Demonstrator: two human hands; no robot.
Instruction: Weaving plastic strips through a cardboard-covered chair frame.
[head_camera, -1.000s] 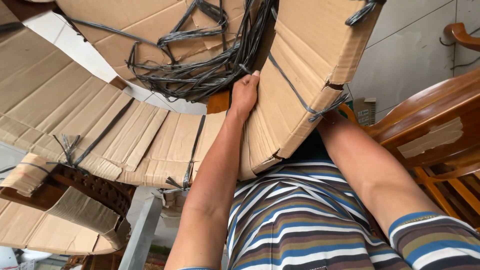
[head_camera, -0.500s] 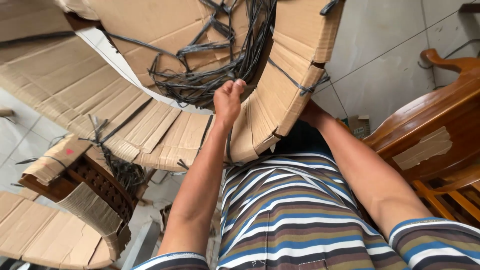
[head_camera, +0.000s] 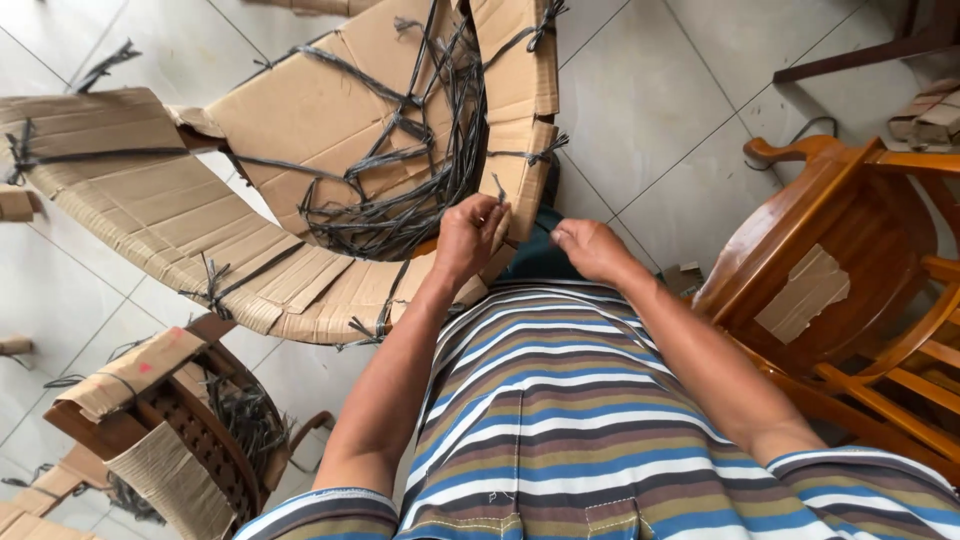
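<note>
My left hand (head_camera: 468, 236) grips the lower edge of a bent strip of brown cardboard wrapping (head_camera: 515, 95) that is tied with black plastic straps. A tangle of loose black straps (head_camera: 400, 205) lies just left of that hand, inside a curved cardboard-wrapped piece (head_camera: 300, 110). My right hand (head_camera: 590, 248) is close beside it at waist height, fingers curled and pinched together near the cardboard's bottom edge. I cannot tell whether it holds a strap. My striped shirt fills the lower middle of the view.
A long curved cardboard-wrapped furniture part (head_camera: 170, 225) lies across the tiled floor (head_camera: 650, 110) on the left. A carved dark wooden piece (head_camera: 190, 420), partly wrapped, sits at the lower left. A polished wooden chair (head_camera: 840, 260) with taped patches stands on the right.
The view has tilted down toward the floor. My left hand has dropped from the strap tangle to the cardboard's lower edge, and my right hand has come out from behind the cardboard.
</note>
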